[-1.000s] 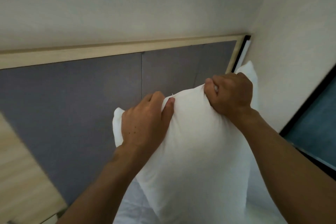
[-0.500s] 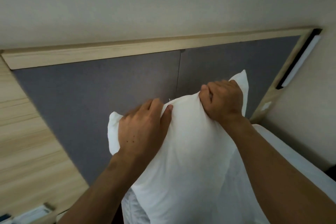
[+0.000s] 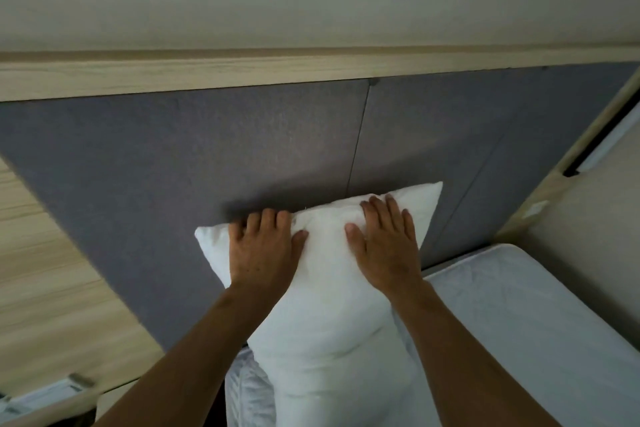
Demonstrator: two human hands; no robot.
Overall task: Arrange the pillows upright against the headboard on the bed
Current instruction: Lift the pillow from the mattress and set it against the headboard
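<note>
A white pillow point(image 3: 329, 305) stands upright on the bed, its top edge leaning on the grey padded headboard point(image 3: 173, 166). My left hand point(image 3: 266, 250) lies on the pillow's upper left, fingers reaching over the top edge and thumb on the front. My right hand point(image 3: 384, 243) rests flat on the upper right with fingers spread. Both hands press on the pillow without pinching the fabric. The pillow's lower end is hidden below the frame.
White quilted bedding point(image 3: 246, 392) shows under the pillow's left side. The white mattress point(image 3: 519, 322) stretches to the right, up to a beige side wall point(image 3: 588, 236). A light wooden panel point(image 3: 41, 270) flanks the headboard on the left, and a wooden rail point(image 3: 242, 73) caps it.
Both hands have let go of their pinch on the pillow's top edge and now lie flat on it. The pillow has come down lower and rests against the headboard.
</note>
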